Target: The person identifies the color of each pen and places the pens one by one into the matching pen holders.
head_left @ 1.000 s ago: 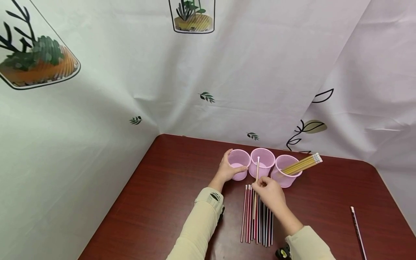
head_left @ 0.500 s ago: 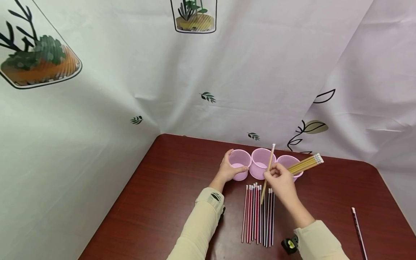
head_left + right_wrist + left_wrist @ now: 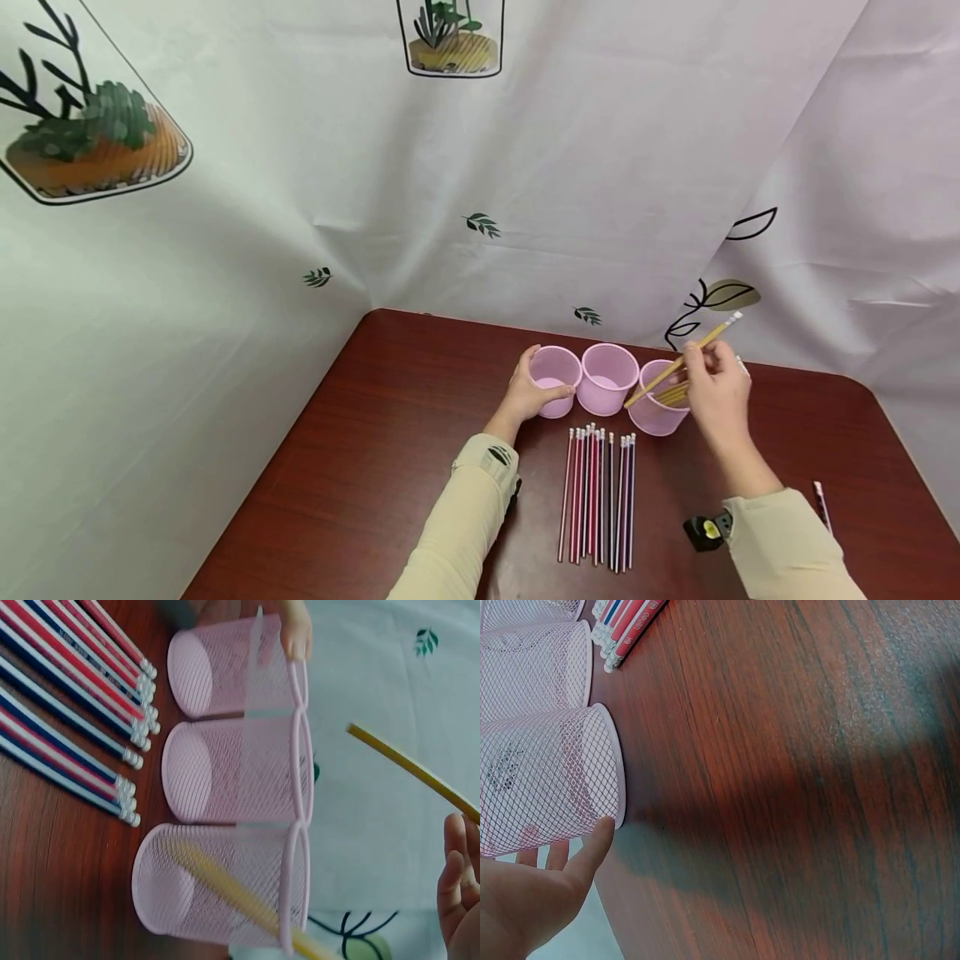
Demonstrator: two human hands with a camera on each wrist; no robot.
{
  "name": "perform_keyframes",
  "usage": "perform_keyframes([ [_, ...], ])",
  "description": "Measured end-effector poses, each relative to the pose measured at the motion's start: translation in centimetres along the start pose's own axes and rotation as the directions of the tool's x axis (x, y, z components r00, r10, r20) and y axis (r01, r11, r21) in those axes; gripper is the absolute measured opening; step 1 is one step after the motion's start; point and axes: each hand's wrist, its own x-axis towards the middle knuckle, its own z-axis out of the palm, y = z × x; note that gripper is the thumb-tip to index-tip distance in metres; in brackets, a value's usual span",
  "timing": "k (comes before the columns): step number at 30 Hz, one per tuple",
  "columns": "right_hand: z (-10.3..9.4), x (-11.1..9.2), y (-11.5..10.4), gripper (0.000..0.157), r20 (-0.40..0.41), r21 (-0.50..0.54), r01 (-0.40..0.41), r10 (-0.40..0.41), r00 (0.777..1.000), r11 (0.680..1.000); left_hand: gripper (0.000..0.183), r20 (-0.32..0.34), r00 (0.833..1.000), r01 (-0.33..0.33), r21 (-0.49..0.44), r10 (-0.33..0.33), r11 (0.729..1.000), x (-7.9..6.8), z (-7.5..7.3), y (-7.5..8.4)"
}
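While my left hand (image 3: 525, 395) curls round one pink mesh cup (image 3: 557, 368), my right hand (image 3: 720, 393) pinches one yellow pencil (image 3: 662, 377): likely light, stiff, slick; best held mid-shaft.

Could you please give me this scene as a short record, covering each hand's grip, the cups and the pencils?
Left grip: holds the left cup
Right grip: pinches a yellow pencil, tilted, eraser end up, lower end not in any cup
Middle cup: stands between the left cup and the right cup
Right cup contents: several yellow pencils, leaning right
Red and blue pencils: side by side on the table, eraser ends toward the cups
Lone pencil: farther right, partly hidden by the right sleeve
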Motion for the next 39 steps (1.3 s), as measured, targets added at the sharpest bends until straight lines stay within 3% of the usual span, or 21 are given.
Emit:
perform_keyframes([
  [4,-0.8,0.2,0.7,0.024,-0.114,-0.088,0.029,-0.04,0.993,0.996,0.096,0.001,1.0,-0.003,-0.006,0.003,1.0,0.0,0.0,0.0],
  [9,-1.7,0.3,1.8,0.026,-0.197,-0.139,-0.017,-0.011,0.98,0.99,0.096,0.006,1.0,-0.01,-0.01,0.011,1.0,0.0,0.0,0.0],
  [15,-2.3,-0.8,4.1,0.025,-0.199,-0.103,-0.119,0.097,0.975,0.987,0.096,0.006,1.0,-0.016,-0.007,0.016,1.0,-0.1,0.0,0.0],
  [20,-2.4,-1.7,5.9,0.029,-0.196,-0.148,-0.184,0.154,0.968,0.972,0.096,0.005,1.0,-0.012,-0.004,0.012,1.0,0.0,0.0,-0.1],
  [28,-2.5,-2.0,7.0,0.035,-0.231,-0.226,-0.195,0.142,0.963,0.954,0.096,0.002,1.0,0.003,0.001,-0.003,1.0,0.1,0.1,-0.2],
  [35,-2.5,-1.9,7.8,0.04,-0.195,-0.446,-0.211,0.136,0.971,0.87,0.097,0.005,1.0,0.004,-0.001,-0.004,1.0,0.1,0.1,-0.3],
  [39,-2.4,-1.8,8.0,0.043,-0.163,-0.494,-0.218,0.157,0.974,0.842,0.097,0.005,1.0,-0.001,-0.007,0.001,1.0,0.1,0.1,-0.3],
])
